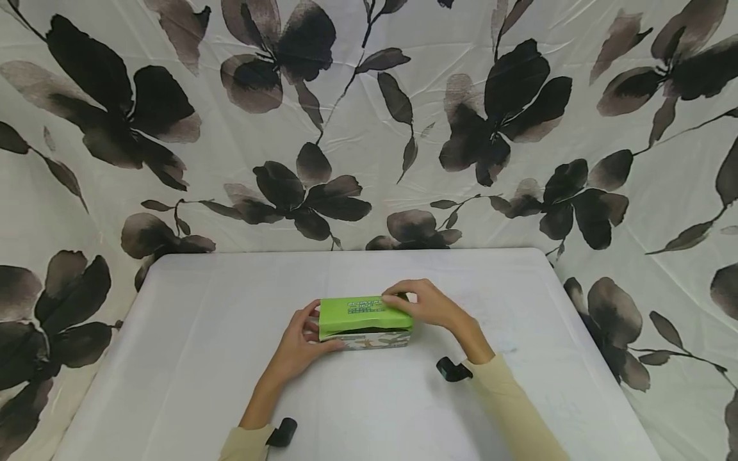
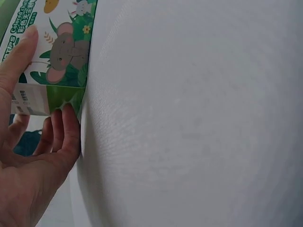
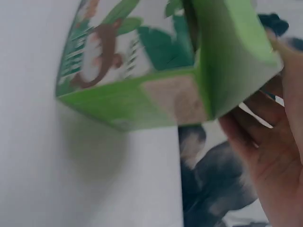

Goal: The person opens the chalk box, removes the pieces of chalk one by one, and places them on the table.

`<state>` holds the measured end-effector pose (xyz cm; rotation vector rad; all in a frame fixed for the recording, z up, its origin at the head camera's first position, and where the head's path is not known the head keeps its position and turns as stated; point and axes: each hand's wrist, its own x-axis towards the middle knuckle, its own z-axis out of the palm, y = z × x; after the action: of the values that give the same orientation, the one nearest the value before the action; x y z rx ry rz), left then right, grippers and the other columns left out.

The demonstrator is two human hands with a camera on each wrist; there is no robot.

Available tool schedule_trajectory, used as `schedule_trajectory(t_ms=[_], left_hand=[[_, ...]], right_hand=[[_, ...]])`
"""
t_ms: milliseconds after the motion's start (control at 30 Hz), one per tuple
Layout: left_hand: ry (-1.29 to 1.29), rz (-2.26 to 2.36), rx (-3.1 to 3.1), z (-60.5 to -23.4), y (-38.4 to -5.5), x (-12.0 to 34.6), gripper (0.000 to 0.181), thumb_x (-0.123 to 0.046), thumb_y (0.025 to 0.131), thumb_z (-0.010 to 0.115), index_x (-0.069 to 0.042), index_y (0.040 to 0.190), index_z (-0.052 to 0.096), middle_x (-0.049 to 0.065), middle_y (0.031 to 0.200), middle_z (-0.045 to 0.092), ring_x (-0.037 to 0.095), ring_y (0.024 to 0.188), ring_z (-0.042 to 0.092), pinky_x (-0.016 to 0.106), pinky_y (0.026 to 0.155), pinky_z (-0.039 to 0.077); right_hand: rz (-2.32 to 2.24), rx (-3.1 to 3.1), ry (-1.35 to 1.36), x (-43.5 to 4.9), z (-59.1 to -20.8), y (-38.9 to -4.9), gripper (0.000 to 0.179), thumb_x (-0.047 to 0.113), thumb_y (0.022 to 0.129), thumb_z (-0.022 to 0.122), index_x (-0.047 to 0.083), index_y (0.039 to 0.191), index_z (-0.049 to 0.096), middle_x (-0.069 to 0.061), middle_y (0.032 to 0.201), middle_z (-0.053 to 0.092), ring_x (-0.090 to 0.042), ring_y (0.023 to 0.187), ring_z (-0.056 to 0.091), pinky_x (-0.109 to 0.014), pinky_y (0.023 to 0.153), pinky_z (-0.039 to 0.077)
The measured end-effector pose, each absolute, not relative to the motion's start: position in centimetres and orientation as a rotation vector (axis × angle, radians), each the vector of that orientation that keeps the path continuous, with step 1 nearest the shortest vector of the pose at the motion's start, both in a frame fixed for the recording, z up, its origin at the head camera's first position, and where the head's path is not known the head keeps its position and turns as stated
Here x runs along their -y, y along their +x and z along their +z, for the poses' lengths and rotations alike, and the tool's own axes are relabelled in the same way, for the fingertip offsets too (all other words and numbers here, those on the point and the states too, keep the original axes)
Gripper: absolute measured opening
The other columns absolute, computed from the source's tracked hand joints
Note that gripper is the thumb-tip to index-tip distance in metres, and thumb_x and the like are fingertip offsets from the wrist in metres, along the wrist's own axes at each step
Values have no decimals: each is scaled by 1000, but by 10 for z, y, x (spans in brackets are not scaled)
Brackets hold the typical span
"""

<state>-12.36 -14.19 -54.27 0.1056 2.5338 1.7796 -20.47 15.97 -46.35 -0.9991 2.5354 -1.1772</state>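
"Where does the box (image 1: 377, 342) sit in front of you?"

"It rests on the white table (image 1: 202, 339), one long printed side facing you and a green lid (image 1: 340, 312) over its top. A dark gap runs between the lid and that near side."

"What is your left hand (image 1: 296, 342) doing?"

"It grips the box at its left end. Your thumb presses the printed side, beside a grey elephant (image 2: 68, 51), and your other fingers bend toward the end panel."

"And your right hand (image 1: 429, 304)?"

"At the box's right end, you pinch the lid, thumb over its top. The right wrist view is blurred, but it shows the lid tilted up from the box."

"What else is around the box?"

"On your side of it, a black device (image 1: 284, 433) at your left wrist, another black device (image 1: 452, 369) at your right, and your pale yellow sleeves (image 1: 516, 403). Beyond the box, past the table's far edge, hangs a pale cloth (image 1: 403, 211) with dark flowers."
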Motion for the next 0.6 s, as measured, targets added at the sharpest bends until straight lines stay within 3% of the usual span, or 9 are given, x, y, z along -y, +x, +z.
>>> schedule_trajectory(t_ms=[100,267,433,600], left_hand=[[110,1779,-2530,-544,-124,144,106,-24,73,96,-10,158,35,10,135,46,21,101,55,23,84,54],[106,1785,-2518,-544,-124,145,105,-22,73,96,-10,158,36,12,136,46,22,102,55,23,85,55],[105,1792,-2514,-538,-121,141,101,-14,76,94,-7,158,35,13,135,46,23,103,55,27,87,54],[62,1755,-2537,-540,-122,140,100,-7,77,92,-7,158,33,15,136,45,27,104,54,31,89,54]], right_hand=[[-1391,-2539,-917,-174,-479,-201,23,17,105,61,6,121,74,-6,119,74,-25,118,66,-44,104,51],[-1625,-2402,-870,-190,-497,-196,26,1,101,63,1,126,69,-13,126,69,-32,124,62,-39,106,50],[-1760,-2337,-778,-190,-504,-196,24,0,101,64,-2,124,68,-18,125,68,-33,121,64,-33,101,53],[-1872,-2389,-556,-180,-506,-198,22,7,100,67,-1,121,67,-17,118,69,-22,110,68,-30,95,55]])
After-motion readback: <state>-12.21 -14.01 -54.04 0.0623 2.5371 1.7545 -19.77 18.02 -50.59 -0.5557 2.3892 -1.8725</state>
